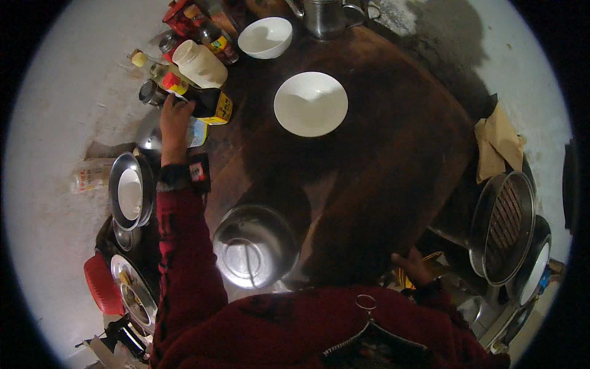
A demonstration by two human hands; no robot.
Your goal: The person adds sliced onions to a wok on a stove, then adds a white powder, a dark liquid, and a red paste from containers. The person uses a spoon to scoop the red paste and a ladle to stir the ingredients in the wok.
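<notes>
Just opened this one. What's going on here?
A person's left hand is at a dark bottle with a yellow label, among other bottles and jars; whether it grips is unclear. The right hand is low by the table's near edge. A white bowl sits on the table, with a metal basin nearer the person.

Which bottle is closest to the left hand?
The black bottle with the yellow label, right by the left hand. The yellow-capped bottle and brown bottle are farther off.

Dim light leaves the right wall point(513, 77) part-shadowed, the metal basin point(276, 243) glaring, the edges fisheye-bent.
</notes>
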